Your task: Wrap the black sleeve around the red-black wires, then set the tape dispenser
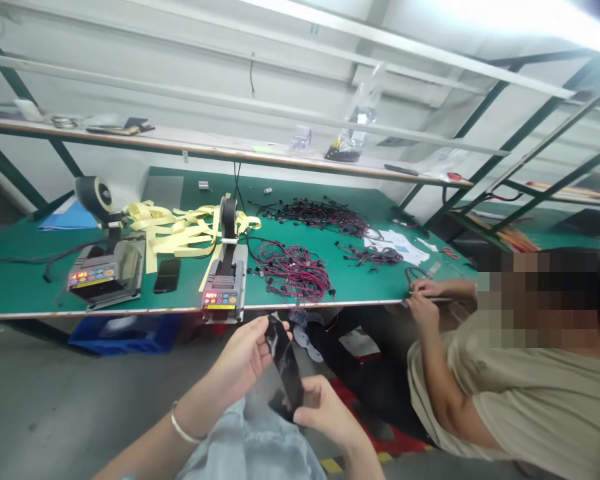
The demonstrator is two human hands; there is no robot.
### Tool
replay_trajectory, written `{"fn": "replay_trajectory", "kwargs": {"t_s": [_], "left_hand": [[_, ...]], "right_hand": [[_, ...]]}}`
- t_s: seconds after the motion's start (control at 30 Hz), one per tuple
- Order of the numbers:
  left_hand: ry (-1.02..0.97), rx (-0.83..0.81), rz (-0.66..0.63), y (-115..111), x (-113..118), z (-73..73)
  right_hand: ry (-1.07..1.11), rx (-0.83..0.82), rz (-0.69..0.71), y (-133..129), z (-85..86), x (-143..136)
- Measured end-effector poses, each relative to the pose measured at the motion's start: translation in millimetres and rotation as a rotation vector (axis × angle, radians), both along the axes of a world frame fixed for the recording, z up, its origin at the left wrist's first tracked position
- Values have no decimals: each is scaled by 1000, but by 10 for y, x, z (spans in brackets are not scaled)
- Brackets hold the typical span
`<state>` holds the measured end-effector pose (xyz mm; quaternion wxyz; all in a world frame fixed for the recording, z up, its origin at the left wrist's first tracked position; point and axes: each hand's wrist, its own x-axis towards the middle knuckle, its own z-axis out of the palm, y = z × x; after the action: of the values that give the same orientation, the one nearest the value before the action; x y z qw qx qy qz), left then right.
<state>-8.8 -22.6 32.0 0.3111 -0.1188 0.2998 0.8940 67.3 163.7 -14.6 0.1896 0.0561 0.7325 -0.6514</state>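
A glossy black strip (287, 370) stretches between my two hands, over my lap and below the table's front edge. Its upper end is pinched in my left hand (253, 350), which wears a bracelet at the wrist. Lower down, the thumb and fingers of my right hand (325, 410) grip the strip's other end. Straight ahead, a tape dispenser (225, 280) with a black roll stands at the edge of the green table (355, 287). Beside it lies a pile of red and black cables (297, 270).
A second dispenser (110, 267), a phone (167, 275) and yellow strips (180, 230) are at the left. More cables (315, 217) and papers (400, 247) lie further back. A person (530, 380) sits at the right, hands at the table edge. A blue bin (125, 333) is underneath.
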Motion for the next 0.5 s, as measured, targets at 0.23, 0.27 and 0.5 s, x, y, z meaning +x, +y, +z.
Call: {"fn": "replay_trajectory", "kwargs": {"t_s": [0.23, 0.27, 0.5], "left_hand": [[-46, -85, 218, -254, -181, -155], [-72, -83, 233, -262, -176, -202], [-358, 79, 270, -159, 14, -497]], "right_hand": [[16, -2, -176, 371, -96, 206], [22, 14, -201, 432, -110, 239], [-48, -199, -544, 516, -330, 392]]}}
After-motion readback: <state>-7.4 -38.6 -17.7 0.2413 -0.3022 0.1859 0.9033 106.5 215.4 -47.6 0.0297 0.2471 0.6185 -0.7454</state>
